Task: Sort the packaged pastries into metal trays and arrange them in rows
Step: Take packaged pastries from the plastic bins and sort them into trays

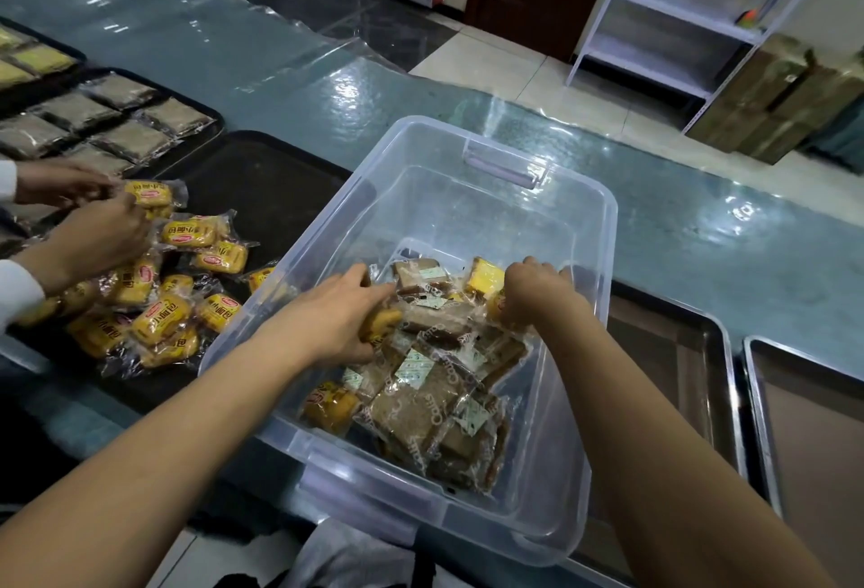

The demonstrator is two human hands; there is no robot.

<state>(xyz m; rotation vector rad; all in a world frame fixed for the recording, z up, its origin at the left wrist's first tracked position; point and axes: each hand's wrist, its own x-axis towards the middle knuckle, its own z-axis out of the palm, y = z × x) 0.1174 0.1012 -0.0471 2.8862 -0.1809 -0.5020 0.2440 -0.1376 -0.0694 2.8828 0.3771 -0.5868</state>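
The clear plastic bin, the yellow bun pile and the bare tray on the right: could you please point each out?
clear plastic bin (603, 232): head view, far right rim.
yellow bun pile (161, 318): head view, one wrapped bun.
bare tray (813, 423): head view, its bare floor.

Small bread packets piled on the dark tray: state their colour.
Yellow-orange small bread packets, each bearing a red oval logo, in clear wrap; the head view shows them.

Brown and yellow packaged pastries lie jumbled in a clear bin. More yellow packs heap on a dark tray.
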